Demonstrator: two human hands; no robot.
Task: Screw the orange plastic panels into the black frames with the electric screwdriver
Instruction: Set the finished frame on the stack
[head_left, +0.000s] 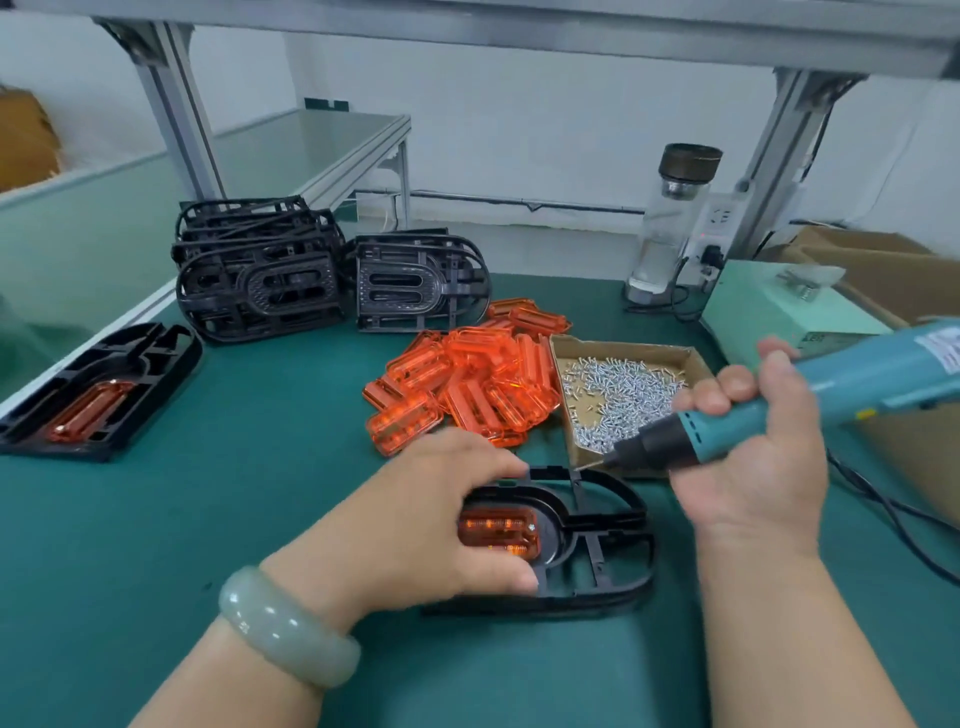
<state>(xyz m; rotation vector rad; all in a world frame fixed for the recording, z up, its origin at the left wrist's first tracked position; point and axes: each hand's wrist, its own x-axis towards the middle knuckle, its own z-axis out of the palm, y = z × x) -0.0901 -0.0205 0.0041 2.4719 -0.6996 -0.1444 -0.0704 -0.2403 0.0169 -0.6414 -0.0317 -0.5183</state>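
light: bright, even | shadows: soft, faint | blur: slight (worst at left edge) | edges: wide-angle bowing

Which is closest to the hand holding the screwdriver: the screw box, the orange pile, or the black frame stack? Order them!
1. Screw box, right beside the right hand.
2. Orange pile, left of the box.
3. Black frame stack, far back left.
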